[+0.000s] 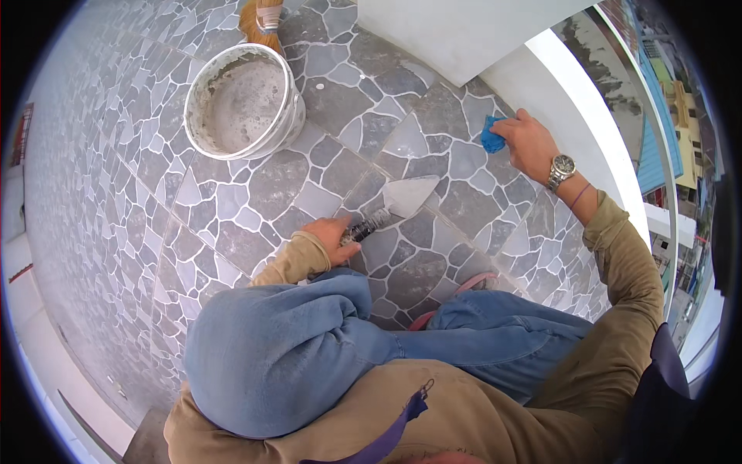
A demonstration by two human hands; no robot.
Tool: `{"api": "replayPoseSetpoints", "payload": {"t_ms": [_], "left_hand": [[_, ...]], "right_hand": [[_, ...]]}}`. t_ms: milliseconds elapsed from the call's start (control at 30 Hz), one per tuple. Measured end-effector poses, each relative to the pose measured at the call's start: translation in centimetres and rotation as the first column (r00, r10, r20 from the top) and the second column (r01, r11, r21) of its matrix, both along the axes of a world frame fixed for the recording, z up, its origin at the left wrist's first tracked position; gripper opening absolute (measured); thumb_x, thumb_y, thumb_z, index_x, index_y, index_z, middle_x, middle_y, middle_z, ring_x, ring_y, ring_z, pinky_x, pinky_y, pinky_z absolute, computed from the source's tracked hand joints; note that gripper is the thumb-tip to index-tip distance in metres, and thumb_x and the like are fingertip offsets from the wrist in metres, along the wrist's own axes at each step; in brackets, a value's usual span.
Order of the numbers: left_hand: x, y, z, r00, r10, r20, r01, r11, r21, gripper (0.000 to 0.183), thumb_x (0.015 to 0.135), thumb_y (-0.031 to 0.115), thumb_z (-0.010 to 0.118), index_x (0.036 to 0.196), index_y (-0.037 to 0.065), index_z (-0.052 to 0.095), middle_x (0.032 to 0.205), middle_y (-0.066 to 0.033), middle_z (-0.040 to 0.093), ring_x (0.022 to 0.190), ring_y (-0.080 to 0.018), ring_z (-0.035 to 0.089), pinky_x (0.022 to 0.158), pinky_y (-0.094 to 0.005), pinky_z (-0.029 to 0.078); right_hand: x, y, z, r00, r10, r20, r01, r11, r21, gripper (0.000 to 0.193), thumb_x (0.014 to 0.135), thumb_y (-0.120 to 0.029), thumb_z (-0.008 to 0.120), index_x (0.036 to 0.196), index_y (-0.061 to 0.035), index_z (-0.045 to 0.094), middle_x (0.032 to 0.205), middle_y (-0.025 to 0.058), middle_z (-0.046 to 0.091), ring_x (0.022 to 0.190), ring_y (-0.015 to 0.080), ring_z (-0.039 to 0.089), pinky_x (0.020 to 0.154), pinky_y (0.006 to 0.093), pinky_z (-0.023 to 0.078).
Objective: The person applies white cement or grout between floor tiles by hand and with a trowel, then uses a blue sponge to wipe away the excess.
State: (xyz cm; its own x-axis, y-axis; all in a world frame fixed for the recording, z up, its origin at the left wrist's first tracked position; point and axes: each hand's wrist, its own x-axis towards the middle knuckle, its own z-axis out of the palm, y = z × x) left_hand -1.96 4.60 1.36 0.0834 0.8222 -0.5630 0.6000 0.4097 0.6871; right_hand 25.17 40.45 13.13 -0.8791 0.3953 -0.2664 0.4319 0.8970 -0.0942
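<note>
My left hand (331, 239) is wrapped round the dark handle of a pointing trowel (410, 195). The trowel's pale, mortar-smeared blade points away to the right, low over the tiles; whether it touches them I cannot tell. Farther right, my right hand (532, 142) pinches a crumpled blue cloth or piece of plastic (491, 134) near the foot of the white wall. A watch sits on that wrist. Up and to the left stands a white bucket (292, 116) with grey, wet-looking mortar (246, 104) inside, apart from both hands.
The floor (325, 93) has grey stone-pattern tiles with pale joints. Behind the bucket lies a straw brush or broom head (263, 22). A white block (456, 35) juts in at the top, and a low white ledge (576, 116) with a railing (657, 116) runs along the right. Buildings show beyond.
</note>
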Motion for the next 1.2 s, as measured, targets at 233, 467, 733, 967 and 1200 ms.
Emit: {"api": "replayPoseSetpoints", "payload": {"t_ms": [233,467,733,967,1200], "left_hand": [[1.2,1.0,1.0,0.988,0.155,0.026,-0.157,0.978,0.133,0.063,0.088,0.042,0.072,0.134,0.003,0.052,0.093,-0.0281,0.07,0.089,-0.0468,0.069,0.079,-0.0494,0.055],[-1.5,6.2,1.1,0.896,0.353,-0.269,-0.289,0.924,0.251,0.058,0.099,0.039,0.055,0.142,0.002,0.04,0.093,-0.0293,0.07,0.089,-0.051,0.068,0.08,-0.057,0.053],[-5.9,11.7,-2.3,0.75,0.345,-0.564,-0.234,0.936,0.262,0.047,0.097,0.034,0.06,0.127,0.002,0.045,0.101,-0.0316,0.069,0.094,-0.052,0.067,0.083,-0.0587,0.052],[-3.2,13.1,-4.5,0.786,0.253,-0.564,-0.148,0.963,0.226,0.051,0.097,0.032,0.059,0.131,-0.002,0.04,0.107,-0.0328,0.068,0.1,-0.0504,0.067,0.089,-0.0563,0.053],[-0.9,17.7,-2.7,0.771,0.153,-0.618,-0.17,0.985,0.031,0.054,0.096,0.028,0.057,0.136,-0.002,0.036,0.102,-0.0345,0.069,0.1,-0.0526,0.066,0.089,-0.0572,0.053]], "right_hand": [[11.4,-4.0,5.2,0.913,-0.34,-0.227,0.347,0.938,-0.009,0.036,0.081,0.007,0.067,0.113,-0.0069,0.072,0.111,0.0073,0.075,0.092,0.0297,0.06,0.085,0.0391,0.053],[15.3,-7.2,2.6,0.854,-0.441,-0.274,0.419,0.897,-0.139,0.037,0.082,0.009,0.066,0.115,-0.0078,0.072,0.117,0.0101,0.074,0.094,0.031,0.06,0.088,0.0393,0.052],[17.4,-7.4,3.4,0.784,-0.517,-0.344,0.479,0.856,-0.194,0.037,0.082,0.009,0.066,0.115,-0.0076,0.072,0.117,0.0102,0.074,0.095,0.0319,0.06,0.089,0.0405,0.051],[19.2,-8.1,3.3,0.783,-0.534,-0.319,0.506,0.845,-0.171,0.038,0.082,0.009,0.066,0.116,-0.0084,0.072,0.119,0.0095,0.074,0.094,0.0311,0.06,0.088,0.0398,0.051],[18.6,-8.4,3.8,0.769,-0.551,-0.323,0.523,0.834,-0.177,0.037,0.083,0.007,0.067,0.116,-0.008,0.072,0.119,0.0093,0.074,0.095,0.0306,0.06,0.088,0.0396,0.051]]}}
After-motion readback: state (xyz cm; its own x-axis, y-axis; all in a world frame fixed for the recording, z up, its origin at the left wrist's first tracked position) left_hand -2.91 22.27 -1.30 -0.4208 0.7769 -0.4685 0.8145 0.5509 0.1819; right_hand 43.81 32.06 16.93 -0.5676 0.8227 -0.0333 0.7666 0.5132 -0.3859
